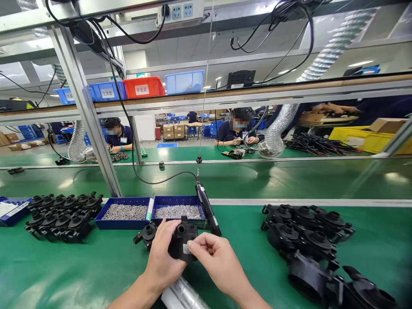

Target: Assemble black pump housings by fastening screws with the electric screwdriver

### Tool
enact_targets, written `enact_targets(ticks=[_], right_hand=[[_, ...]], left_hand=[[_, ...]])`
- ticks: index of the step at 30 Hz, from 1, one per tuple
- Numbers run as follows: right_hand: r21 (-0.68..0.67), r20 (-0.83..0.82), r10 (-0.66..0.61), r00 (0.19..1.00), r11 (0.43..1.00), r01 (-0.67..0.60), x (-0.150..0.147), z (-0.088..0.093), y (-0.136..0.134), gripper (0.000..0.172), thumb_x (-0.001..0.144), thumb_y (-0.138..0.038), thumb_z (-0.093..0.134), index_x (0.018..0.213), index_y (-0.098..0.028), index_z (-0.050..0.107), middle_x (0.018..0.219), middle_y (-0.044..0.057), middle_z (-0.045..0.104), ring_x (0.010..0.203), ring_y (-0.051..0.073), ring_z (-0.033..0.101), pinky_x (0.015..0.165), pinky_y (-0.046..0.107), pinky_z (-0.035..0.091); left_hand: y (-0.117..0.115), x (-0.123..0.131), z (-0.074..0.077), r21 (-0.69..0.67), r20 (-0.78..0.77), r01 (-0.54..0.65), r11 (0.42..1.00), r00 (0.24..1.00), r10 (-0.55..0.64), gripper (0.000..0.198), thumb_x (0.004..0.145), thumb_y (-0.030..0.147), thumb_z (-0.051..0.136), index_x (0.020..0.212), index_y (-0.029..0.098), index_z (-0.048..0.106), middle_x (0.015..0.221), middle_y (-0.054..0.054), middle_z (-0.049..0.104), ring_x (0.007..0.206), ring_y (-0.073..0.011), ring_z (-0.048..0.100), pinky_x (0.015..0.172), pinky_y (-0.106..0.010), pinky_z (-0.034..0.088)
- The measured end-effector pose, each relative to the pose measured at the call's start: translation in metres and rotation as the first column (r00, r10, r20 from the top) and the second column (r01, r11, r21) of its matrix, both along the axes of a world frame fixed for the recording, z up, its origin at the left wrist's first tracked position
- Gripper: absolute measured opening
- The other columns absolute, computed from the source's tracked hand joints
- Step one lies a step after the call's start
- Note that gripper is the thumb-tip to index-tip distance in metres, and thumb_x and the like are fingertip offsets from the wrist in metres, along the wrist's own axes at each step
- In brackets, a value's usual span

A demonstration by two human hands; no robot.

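Note:
My left hand (pixel 164 253) is wrapped around a black plastic pump housing (pixel 181 234) with a round port facing up, held just above the green bench. A small whitish label (pixel 186 249) shows on the housing's near side. My right hand (pixel 214 257) has its fingers curled, with the thumb and forefinger pinched at the label's right edge. Another black housing (pixel 148 234) sits just left of my left hand, partly hidden by it. Behind the housing a black electric screwdriver (pixel 207 208) hangs from a cord, tilted. Below my hands lies a silvery, film-covered roll (pixel 188 294), partly hidden.
Two blue bins hold screws, longer ones in the left bin (pixel 106 224) and small ones in the right bin (pixel 178 199). Black housings stand in rows at left (pixel 62 216) and right (pixel 302 236). A metal post (pixel 85 111) rises behind. Co-workers sit across the line.

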State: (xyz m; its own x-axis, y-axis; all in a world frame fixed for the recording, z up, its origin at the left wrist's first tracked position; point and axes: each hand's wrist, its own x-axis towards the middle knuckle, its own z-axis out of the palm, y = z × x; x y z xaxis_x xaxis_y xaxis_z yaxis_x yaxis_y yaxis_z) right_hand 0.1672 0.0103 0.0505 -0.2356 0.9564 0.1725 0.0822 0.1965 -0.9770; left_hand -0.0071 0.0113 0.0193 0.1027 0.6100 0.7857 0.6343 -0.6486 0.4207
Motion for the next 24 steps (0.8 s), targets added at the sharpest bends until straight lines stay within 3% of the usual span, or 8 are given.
enact_targets(ticks=[6,10,12,13,17,19,21,24], right_hand=[[0.071,0.086,-0.037,0.996,0.997,0.031,-0.002,-0.002,-0.003,0.038,0.089,-0.052,0.067,0.071,-0.018,0.068,0.062,0.001,0.056,0.058,0.016,0.047,0.055,0.028,0.037],[0.395,0.233,-0.168,0.958,0.916,0.065,0.001,-0.005,-0.003,0.034,0.093,-0.043,0.064,0.069,-0.021,0.069,0.058,-0.001,0.05,0.055,0.015,0.045,0.055,0.029,0.035],[0.459,0.249,-0.246,0.937,0.881,0.11,0.004,-0.006,-0.001,0.023,0.09,-0.043,0.068,0.084,-0.021,0.07,0.061,-0.003,0.051,0.051,0.014,0.046,0.053,0.029,0.035],[0.432,0.251,-0.268,0.93,0.891,0.14,0.005,-0.007,0.001,0.024,0.088,-0.043,0.071,0.097,-0.021,0.068,0.063,-0.004,0.054,0.049,0.013,0.046,0.052,0.028,0.037],[0.227,0.29,-0.187,0.939,0.966,0.122,0.001,-0.003,0.004,0.08,0.074,-0.033,0.081,0.141,-0.022,0.038,0.085,-0.003,0.069,0.055,0.015,0.058,0.057,0.028,0.047],[0.186,0.304,-0.124,0.944,0.98,0.069,-0.004,0.004,0.002,0.076,0.07,-0.027,0.08,0.136,-0.024,0.042,0.089,-0.002,0.072,0.068,0.019,0.067,0.063,0.028,0.05],[0.188,0.324,-0.115,0.939,0.981,0.055,-0.005,0.014,-0.002,0.059,0.07,-0.024,0.076,0.123,-0.025,0.052,0.088,-0.001,0.074,0.076,0.021,0.07,0.066,0.029,0.051],[0.282,0.378,-0.244,0.893,0.949,0.139,0.012,0.025,-0.015,0.051,0.073,-0.026,0.073,0.121,-0.026,0.057,0.097,0.001,0.076,0.085,0.024,0.072,0.073,0.031,0.053]], left_hand=[[0.0,0.0,0.0,0.011,0.005,0.003,1.0,1.0,-0.003,0.054,0.084,0.019,0.069,0.135,0.024,0.052,0.122,-0.01,0.069,0.116,-0.0279,0.068,0.119,-0.063,0.039],[0.001,-0.002,-0.001,0.025,0.009,0.003,1.0,1.0,-0.003,0.055,0.082,0.017,0.067,0.135,0.023,0.051,0.122,-0.01,0.069,0.117,-0.0278,0.068,0.118,-0.062,0.041],[0.001,-0.003,-0.001,0.032,0.02,-0.014,0.999,1.0,0.013,0.057,0.082,0.017,0.068,0.136,0.023,0.051,0.124,-0.011,0.069,0.119,-0.0289,0.067,0.116,-0.061,0.044],[0.002,-0.004,-0.001,0.043,0.024,-0.021,0.999,1.0,0.02,0.058,0.083,0.018,0.069,0.137,0.022,0.051,0.125,-0.012,0.069,0.12,-0.0292,0.066,0.115,-0.06,0.046],[0.0,-0.003,-0.001,0.166,-0.073,0.034,0.986,0.997,-0.022,0.058,0.084,0.01,0.064,0.14,0.02,0.05,0.126,-0.013,0.068,0.121,-0.0266,0.065,0.118,-0.057,0.043],[-0.002,-0.002,0.001,0.231,-0.166,0.085,0.969,0.985,-0.046,0.062,0.084,0.002,0.057,0.142,0.02,0.049,0.128,-0.013,0.067,0.123,-0.0244,0.063,0.119,-0.054,0.042],[-0.005,-0.005,0.004,0.215,-0.252,0.107,0.971,0.966,-0.05,0.066,0.085,0.005,0.059,0.147,0.022,0.045,0.133,-0.013,0.064,0.127,-0.0251,0.06,0.12,-0.054,0.04],[-0.004,-0.022,0.013,0.052,-0.376,-0.043,0.998,0.925,0.059,0.071,0.083,0.027,0.073,0.149,0.025,0.046,0.145,-0.015,0.055,0.138,-0.0354,0.05,0.121,-0.066,0.028]])
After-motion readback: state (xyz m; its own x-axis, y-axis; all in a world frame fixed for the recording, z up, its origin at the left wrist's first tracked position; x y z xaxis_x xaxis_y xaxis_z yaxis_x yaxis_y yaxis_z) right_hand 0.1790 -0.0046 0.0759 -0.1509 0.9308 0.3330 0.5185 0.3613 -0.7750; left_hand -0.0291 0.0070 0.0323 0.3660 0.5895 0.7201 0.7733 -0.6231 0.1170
